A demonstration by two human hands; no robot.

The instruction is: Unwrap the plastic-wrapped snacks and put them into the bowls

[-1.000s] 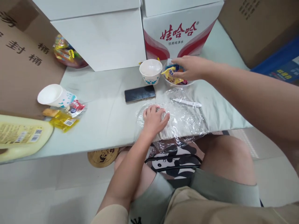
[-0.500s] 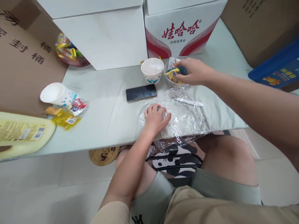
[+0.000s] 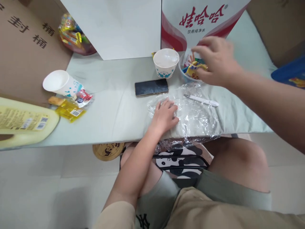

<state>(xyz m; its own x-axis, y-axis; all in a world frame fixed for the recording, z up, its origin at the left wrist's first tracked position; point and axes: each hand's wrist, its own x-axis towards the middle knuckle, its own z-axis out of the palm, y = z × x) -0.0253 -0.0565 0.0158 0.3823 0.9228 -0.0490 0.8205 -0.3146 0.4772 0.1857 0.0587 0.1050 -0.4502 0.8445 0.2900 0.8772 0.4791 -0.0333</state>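
My left hand (image 3: 165, 117) lies palm down with its fingers loosely spread on a crumpled sheet of clear plastic film (image 3: 200, 119). Just over the right side of a clear plastic bowl (image 3: 186, 78) is my right hand (image 3: 218, 60), slightly blurred, its thumb and fingers apart and nothing visible between them. Inside that bowl sit a yellow snack packet (image 3: 193, 70) and other small packets, partly hidden by the hand. On the film rests a slim white pen-like tool (image 3: 202, 100). A paper cup (image 3: 166, 65) stands beside the bowl.
A black phone (image 3: 151, 87) lies before the cup. On the left are a tipped paper cup (image 3: 62, 83), snack wrappers (image 3: 71, 111) and a pale yellow jug (image 3: 26, 124). White boxes (image 3: 128, 28) and a red-and-white carton (image 3: 200, 28) stand behind. A blue container (image 3: 292, 74) is at right.
My right hand has lifted out of the bowl's packets and its fingers have spread. My left hand stays on the film, its fingers flatter. The view has tilted down slightly.
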